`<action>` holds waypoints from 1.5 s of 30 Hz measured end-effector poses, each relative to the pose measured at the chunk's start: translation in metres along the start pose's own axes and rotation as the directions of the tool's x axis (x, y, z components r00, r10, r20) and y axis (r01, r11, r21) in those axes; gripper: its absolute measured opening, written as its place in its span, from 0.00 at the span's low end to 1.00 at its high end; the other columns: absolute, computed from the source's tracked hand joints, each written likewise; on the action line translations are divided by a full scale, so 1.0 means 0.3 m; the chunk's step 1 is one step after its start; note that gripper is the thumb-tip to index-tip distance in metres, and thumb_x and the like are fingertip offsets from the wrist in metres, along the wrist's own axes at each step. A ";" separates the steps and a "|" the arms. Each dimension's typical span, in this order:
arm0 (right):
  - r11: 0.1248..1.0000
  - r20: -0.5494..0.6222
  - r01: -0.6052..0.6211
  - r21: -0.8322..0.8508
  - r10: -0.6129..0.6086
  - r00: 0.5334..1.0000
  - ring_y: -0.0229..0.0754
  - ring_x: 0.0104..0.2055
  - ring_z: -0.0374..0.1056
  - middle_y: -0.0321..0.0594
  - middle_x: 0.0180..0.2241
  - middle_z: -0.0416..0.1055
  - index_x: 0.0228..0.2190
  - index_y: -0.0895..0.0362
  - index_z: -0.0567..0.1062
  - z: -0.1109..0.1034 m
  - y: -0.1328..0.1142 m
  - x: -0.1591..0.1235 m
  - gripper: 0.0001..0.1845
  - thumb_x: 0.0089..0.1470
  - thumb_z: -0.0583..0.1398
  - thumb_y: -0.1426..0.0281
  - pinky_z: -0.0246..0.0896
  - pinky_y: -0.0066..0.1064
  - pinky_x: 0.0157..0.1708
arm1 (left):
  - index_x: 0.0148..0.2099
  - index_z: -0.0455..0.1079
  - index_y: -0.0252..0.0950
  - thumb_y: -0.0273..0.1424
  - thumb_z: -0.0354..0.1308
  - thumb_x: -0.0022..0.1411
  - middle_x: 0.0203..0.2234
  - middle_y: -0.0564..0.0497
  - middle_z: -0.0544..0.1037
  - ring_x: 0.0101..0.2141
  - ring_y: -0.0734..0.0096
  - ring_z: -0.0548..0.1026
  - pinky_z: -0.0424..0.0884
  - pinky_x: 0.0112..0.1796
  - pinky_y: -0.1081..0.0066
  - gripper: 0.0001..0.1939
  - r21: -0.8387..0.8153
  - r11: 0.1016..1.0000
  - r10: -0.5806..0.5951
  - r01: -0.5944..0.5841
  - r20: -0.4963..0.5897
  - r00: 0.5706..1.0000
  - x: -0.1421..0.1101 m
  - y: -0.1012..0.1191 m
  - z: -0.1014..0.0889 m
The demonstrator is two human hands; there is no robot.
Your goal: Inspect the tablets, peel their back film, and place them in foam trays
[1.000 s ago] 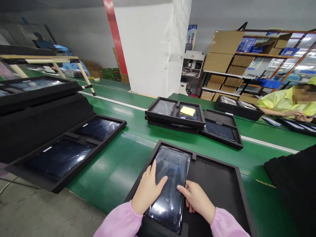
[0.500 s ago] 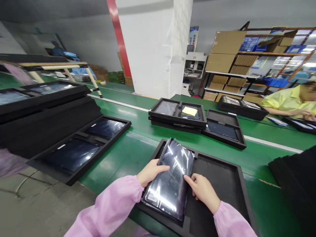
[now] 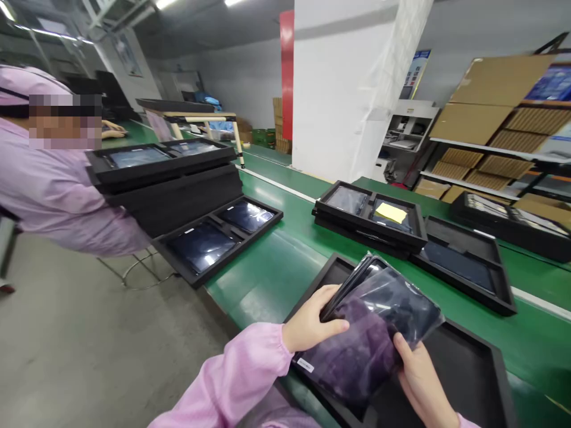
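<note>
My left hand (image 3: 310, 321) is closed on the left edges of a small stack of dark screen panels (image 3: 357, 339) in clear plastic film, thumb on top. The panels fan apart slightly at their upper edges. My right hand (image 3: 419, 377) pinches the right edge of the stack, thumb on the glossy upper face. A white label (image 3: 306, 364) shows at the lower left corner. The stack is tilted over a black two-part tray (image 3: 473, 362). How many panels each hand grips cannot be made out.
Stacked black trays (image 3: 370, 238) with a yellow note (image 3: 391, 212) stand beyond, beside another tray (image 3: 464, 261). At left, a tray with dark panels (image 3: 200, 246) juts over the green bench (image 3: 267, 267). A person in pink (image 3: 57, 184) sits there.
The view has swung left, bringing the person in pink into sight. The panels were lifted and tilted, fanning apart, and my right hand moved from the face to their right edge.
</note>
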State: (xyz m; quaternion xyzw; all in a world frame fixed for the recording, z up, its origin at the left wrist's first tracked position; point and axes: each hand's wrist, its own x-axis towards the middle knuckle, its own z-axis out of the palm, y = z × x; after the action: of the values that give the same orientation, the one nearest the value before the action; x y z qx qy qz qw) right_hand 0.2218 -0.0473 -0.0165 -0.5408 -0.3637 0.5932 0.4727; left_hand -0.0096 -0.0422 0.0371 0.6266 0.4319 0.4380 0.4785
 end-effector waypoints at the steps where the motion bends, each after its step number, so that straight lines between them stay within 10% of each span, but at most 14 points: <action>1: 0.999 -0.010 0.030 0.028 -0.030 1.000 0.61 0.49 0.73 0.51 0.42 0.79 0.39 0.57 0.77 -0.006 0.009 -0.001 0.36 0.33 0.71 0.45 0.70 0.47 0.48 | 0.62 0.66 0.34 0.36 0.64 0.52 0.60 0.43 0.69 0.60 0.52 0.65 0.57 0.62 0.59 0.35 -0.007 1.000 0.012 -0.011 0.006 1.000 -0.011 0.000 0.000; 6: 0.992 -0.037 0.096 0.086 -0.093 0.995 0.60 0.51 0.71 0.50 0.40 0.79 0.40 0.54 0.77 -0.028 0.040 -0.014 0.39 0.29 0.72 0.44 0.65 0.49 0.52 | 0.70 0.52 0.37 0.34 0.63 0.55 0.64 0.45 0.65 0.64 0.53 0.62 0.54 0.64 0.57 0.42 -0.062 0.997 -0.045 0.050 0.084 0.995 -0.073 0.017 -0.008; 11: 0.997 0.101 0.058 0.053 -0.064 0.993 0.51 0.32 0.71 0.40 0.23 0.72 0.21 0.50 0.71 -0.055 0.056 0.004 0.36 0.25 0.65 0.32 0.69 0.47 0.42 | 0.71 0.42 0.44 0.29 0.66 0.53 0.61 0.48 0.69 0.60 0.53 0.68 0.60 0.61 0.60 0.50 -0.136 0.985 -0.060 0.107 0.313 0.948 -0.155 0.062 0.010; 15: 0.999 0.097 0.032 -0.010 -0.031 0.995 0.40 0.17 0.57 0.30 0.12 0.53 0.14 0.50 0.57 -0.076 0.063 0.059 0.40 0.24 0.58 0.27 0.70 0.42 0.30 | 0.66 0.60 0.46 0.34 0.60 0.62 0.60 0.52 0.69 0.60 0.57 0.67 0.60 0.61 0.68 0.30 -0.243 0.967 0.066 0.072 0.516 0.854 -0.179 0.088 0.065; 20: 0.995 0.030 0.059 -0.084 -0.056 0.998 0.38 0.16 0.52 0.28 0.13 0.48 0.17 0.50 0.58 -0.062 0.062 0.073 0.36 0.39 0.49 0.29 0.69 0.40 0.29 | 0.60 0.69 0.46 0.31 0.60 0.61 0.59 0.53 0.69 0.61 0.57 0.66 0.57 0.62 0.67 0.24 -0.260 0.957 0.025 0.131 0.519 0.854 -0.162 0.113 0.116; 28: 0.916 -0.002 0.353 -0.192 -0.360 0.933 0.46 0.27 0.66 0.38 0.22 0.68 0.21 0.52 0.70 0.008 -0.093 -0.026 0.31 0.43 0.60 0.35 0.66 0.39 0.33 | 0.49 0.77 0.39 0.31 0.63 0.54 0.36 0.51 0.83 0.42 0.56 0.79 0.73 0.49 0.65 0.19 -0.102 0.989 -0.077 0.104 0.239 0.968 -0.062 0.118 0.046; 34: 0.740 0.028 0.644 -0.195 -0.652 0.758 0.46 0.31 0.70 0.37 0.27 0.74 0.25 0.52 0.73 0.024 -0.168 -0.022 0.25 0.32 0.74 0.51 0.68 0.37 0.35 | 0.38 0.79 0.35 0.37 0.71 0.44 0.33 0.47 0.83 0.36 0.57 0.79 0.76 0.41 0.62 0.18 -0.144 0.989 0.067 -0.040 0.187 0.980 0.111 0.035 -0.028; 39: 0.570 0.164 0.800 -0.188 -0.785 0.598 0.46 0.34 0.74 0.39 0.30 0.78 0.32 0.52 0.77 0.013 -0.181 -0.034 0.17 0.42 0.73 0.59 0.71 0.38 0.37 | 0.35 0.78 0.36 0.46 0.74 0.40 0.32 0.46 0.81 0.34 0.59 0.78 0.74 0.38 0.63 0.23 -0.167 0.970 0.180 -0.176 0.008 0.984 0.093 -0.042 0.049; 45: 0.433 -0.060 0.861 -0.267 -0.899 0.434 0.47 0.33 0.77 0.41 0.35 0.78 0.39 0.52 0.73 0.066 -0.195 -0.078 0.15 0.51 0.69 0.63 0.76 0.40 0.32 | 0.29 0.66 0.38 0.61 0.59 0.51 0.20 0.55 0.68 0.21 0.72 0.66 0.64 0.25 0.70 0.29 -0.088 0.889 0.337 -0.450 -0.541 0.771 0.149 -0.046 0.182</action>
State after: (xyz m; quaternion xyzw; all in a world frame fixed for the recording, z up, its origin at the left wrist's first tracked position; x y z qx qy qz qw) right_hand 0.2114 -0.0510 0.0486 -0.3685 -0.6014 0.1634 0.6898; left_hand 0.0521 -0.0089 0.0210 0.5094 0.3521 0.7225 0.3074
